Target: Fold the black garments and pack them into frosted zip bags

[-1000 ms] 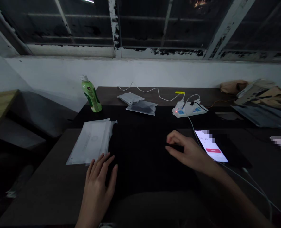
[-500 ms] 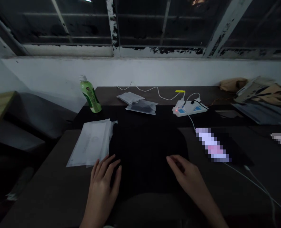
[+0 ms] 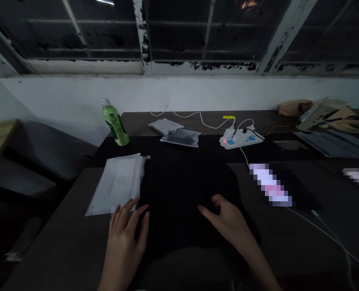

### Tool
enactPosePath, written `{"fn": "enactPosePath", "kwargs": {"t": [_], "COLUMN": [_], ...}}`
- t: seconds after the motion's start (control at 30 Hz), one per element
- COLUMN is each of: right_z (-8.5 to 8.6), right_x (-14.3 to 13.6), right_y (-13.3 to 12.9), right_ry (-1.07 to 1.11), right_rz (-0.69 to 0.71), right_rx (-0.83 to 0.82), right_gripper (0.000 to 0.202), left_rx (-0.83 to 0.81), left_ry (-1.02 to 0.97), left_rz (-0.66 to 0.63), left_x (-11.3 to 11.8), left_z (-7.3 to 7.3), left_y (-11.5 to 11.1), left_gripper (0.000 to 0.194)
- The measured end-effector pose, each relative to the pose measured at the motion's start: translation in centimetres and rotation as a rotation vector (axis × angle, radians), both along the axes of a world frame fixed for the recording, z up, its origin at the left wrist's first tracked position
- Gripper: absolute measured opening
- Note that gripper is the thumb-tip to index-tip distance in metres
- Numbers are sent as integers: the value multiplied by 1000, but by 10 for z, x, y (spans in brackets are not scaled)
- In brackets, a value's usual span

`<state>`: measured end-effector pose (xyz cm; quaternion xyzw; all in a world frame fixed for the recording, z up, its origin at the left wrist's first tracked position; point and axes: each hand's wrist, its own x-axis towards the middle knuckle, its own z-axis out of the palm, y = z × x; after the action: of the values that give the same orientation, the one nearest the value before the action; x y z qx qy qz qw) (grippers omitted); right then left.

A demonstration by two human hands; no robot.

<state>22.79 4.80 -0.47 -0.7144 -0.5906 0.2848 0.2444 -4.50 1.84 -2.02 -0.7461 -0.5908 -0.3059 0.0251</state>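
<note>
A dim room: dark window [image 3: 179, 40] up ahead, pale wall [image 3: 173, 95] under it, and your brown table [image 3: 61, 230] stretching out below. Black cloth [image 3: 179, 186] right there between your hands, running on under your right, laid out broad with a rounded far edge. That much is done, it's out and spread; whether any fold is in it, too dark to tell. Left hand [image 3: 121, 234] palm down, fingers loose and apart at the cloth's near left edge, gripping nothing that shows. Right hand [image 3: 229, 222] half curled over the cloth, thumb and forefinger apart; can't tell if it has caught any fabric. Just beyond your left fingers, white plastic bags [image 3: 117, 184] lie flat in a stack, contents unclear. Beyond your right, a power strip [image 3: 248, 140]; to its near right, a lit phone [image 3: 269, 184].
</note>
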Motion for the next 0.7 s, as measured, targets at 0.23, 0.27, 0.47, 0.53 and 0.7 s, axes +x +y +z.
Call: {"fn": "enactPosePath", "kwargs": {"t": [0.23,0.27,0.47,0.53,0.7], "right_z": [16,22,47,40,0], "right_x": [14,17,-20,-51,-102], "right_y": [14,15,7,-5,-42], "right_ry": [157,133,-242,-264,-217], "right_rz": [90,79,-10,83,376], "right_rx": [69,99,370,435,394], "right_gripper": [22,23,5,3,30], "left_rx": [-10,-7,27,23,-76], "left_ry": [7,7,-17,-37,-42], "left_rz": [30,38,53,33,-40], "left_x": [-14,-16,-16,-10,11], "left_z": [-3,-3,4,8,15], "left_y": [-7,-8,-15,-17,-18], "left_gripper": [22,22,23,23,31]}}
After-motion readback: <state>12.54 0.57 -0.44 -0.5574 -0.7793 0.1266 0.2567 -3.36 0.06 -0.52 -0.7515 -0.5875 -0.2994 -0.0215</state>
